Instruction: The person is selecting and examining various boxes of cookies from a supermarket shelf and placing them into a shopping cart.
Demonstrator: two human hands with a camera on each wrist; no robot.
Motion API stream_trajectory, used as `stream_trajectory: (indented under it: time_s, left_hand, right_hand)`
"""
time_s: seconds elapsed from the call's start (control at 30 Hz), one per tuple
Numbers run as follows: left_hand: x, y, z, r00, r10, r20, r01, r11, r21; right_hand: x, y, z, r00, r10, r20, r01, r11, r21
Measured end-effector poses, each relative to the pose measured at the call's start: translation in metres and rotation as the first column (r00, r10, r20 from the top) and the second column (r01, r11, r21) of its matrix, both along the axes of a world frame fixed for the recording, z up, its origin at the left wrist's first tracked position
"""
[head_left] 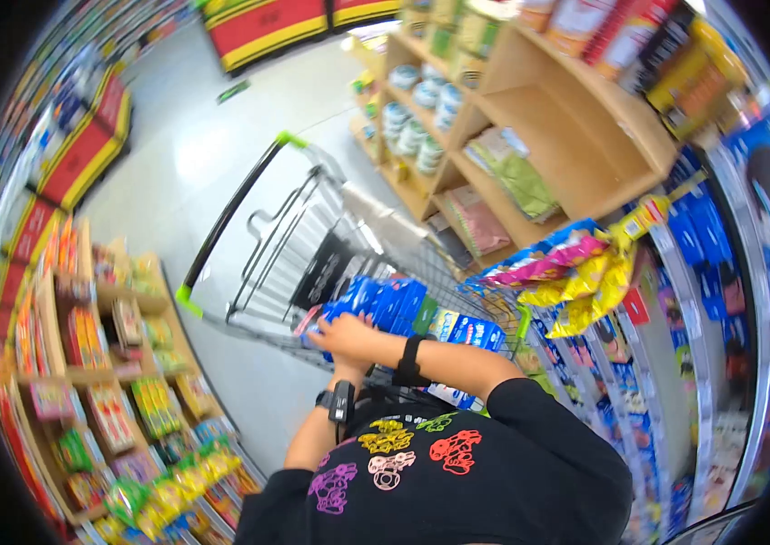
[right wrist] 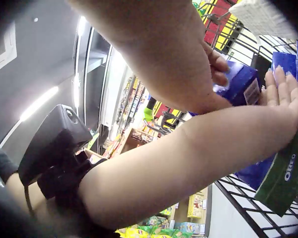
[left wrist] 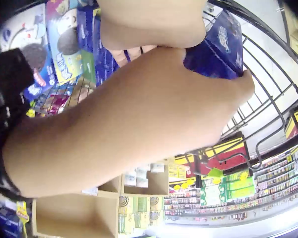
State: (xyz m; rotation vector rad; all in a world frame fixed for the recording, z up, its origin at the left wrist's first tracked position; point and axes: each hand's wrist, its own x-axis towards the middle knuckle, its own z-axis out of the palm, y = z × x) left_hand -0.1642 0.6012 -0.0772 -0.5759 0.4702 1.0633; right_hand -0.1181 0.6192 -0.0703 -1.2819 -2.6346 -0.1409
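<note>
Both forearms cross over a shopping cart, with blue cookie boxes (head_left: 385, 304) heaped in it. My right hand (head_left: 348, 338) grips one blue cookie box (right wrist: 246, 89), whose end bears a white barcode label. In the left wrist view, that hand's thumb lies along the lower edge of the box (left wrist: 218, 49). The left hand (right wrist: 283, 99) is partly hidden under the right arm in the head view. Its fingers are stretched out straight against the blue boxes, close beside the gripped one. A green pack marked OREO (right wrist: 285, 173) lies just below the left hand.
The cart's black handle (head_left: 232, 213) has green ends. A wooden shelf (head_left: 576, 127) with tins and pouches stands at the cart's far right. Hanging snack bags (head_left: 576, 291) jut out near the right arm. Another snack shelf (head_left: 94, 363) stands at the left.
</note>
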Motion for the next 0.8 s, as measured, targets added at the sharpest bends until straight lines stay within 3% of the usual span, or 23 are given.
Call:
stream_trajectory:
  time_s: [0.07, 0.1, 0.13, 0.23, 0.3, 0.37, 0.43, 0.47, 0.5, 0.53, 0.57, 0.63, 0.73, 0.8]
  left_hand:
    - [0.009, 0.002, 0.012, 0.991, -0.037, 0.128, 0.037, 0.999, 0.003]
    - [0.015, 0.003, 0.019, 0.977, -0.062, 0.203, 0.064, 0.998, -0.002]
    - [0.021, 0.003, 0.025, 0.963, -0.084, 0.255, 0.087, 0.996, -0.001]
    - [0.054, 0.007, 0.049, 0.895, -0.183, 0.407, 0.193, 0.981, 0.017]
    - [0.087, 0.011, 0.065, 0.846, -0.276, 0.457, 0.281, 0.958, 0.059]
    - [0.129, 0.018, 0.076, 0.834, -0.416, 0.362, 0.397, 0.909, 0.128]
    - [0.172, 0.019, 0.088, 0.818, -0.552, 0.165, 0.521, 0.831, 0.195]
    - [0.193, 0.016, 0.096, 0.804, -0.591, 0.067, 0.566, 0.794, 0.221]
    - [0.216, 0.008, 0.114, 0.789, -0.609, 0.081, 0.58, 0.782, 0.227]
    - [0.239, -0.005, 0.133, 0.746, -0.658, 0.1, 0.626, 0.745, 0.229]
    - [0.26, -0.019, 0.152, 0.705, -0.7, 0.115, 0.667, 0.709, 0.231]
    - [0.297, -0.048, 0.176, 0.608, -0.781, 0.142, 0.729, 0.62, 0.289]
    - [0.346, -0.084, 0.203, 0.475, -0.879, 0.025, 0.81, 0.449, 0.377]
    - [0.375, -0.1, 0.212, 0.481, -0.876, -0.028, 0.788, 0.418, 0.452]
  right_hand:
    - [0.008, 0.005, 0.008, 0.995, 0.03, 0.095, 0.019, 0.878, -0.478]
    - [0.005, -0.005, -0.01, 0.955, -0.283, 0.089, 0.296, 0.888, -0.351]
    - [-0.005, -0.017, -0.041, 0.829, -0.558, 0.041, 0.551, 0.802, -0.23]
    - [0.045, -0.009, 0.006, 0.798, -0.598, -0.068, 0.572, 0.789, -0.226]
    - [0.115, -0.008, 0.078, 0.919, -0.383, -0.095, 0.336, 0.885, -0.321]
    - [0.191, -0.036, 0.148, 0.924, -0.319, -0.209, 0.288, 0.943, -0.165]
    - [0.257, -0.056, 0.157, 0.856, -0.405, -0.32, 0.465, 0.875, 0.135]
    - [0.289, -0.071, 0.178, 0.794, -0.473, -0.381, 0.586, 0.762, 0.276]
    - [0.322, -0.088, 0.201, 0.734, -0.513, -0.444, 0.675, 0.618, 0.403]
    - [0.356, -0.102, 0.203, 0.612, -0.605, -0.51, 0.79, 0.505, 0.349]
    - [0.377, -0.127, 0.231, 0.534, -0.618, -0.576, 0.84, 0.313, 0.443]
    - [0.419, -0.164, 0.256, 0.306, -0.616, -0.725, 0.915, -0.019, 0.403]
    - [0.474, -0.195, 0.28, 0.185, -0.579, -0.794, 0.888, -0.248, 0.388]
    - [0.501, -0.204, 0.284, 0.139, -0.595, -0.792, 0.896, -0.266, 0.356]
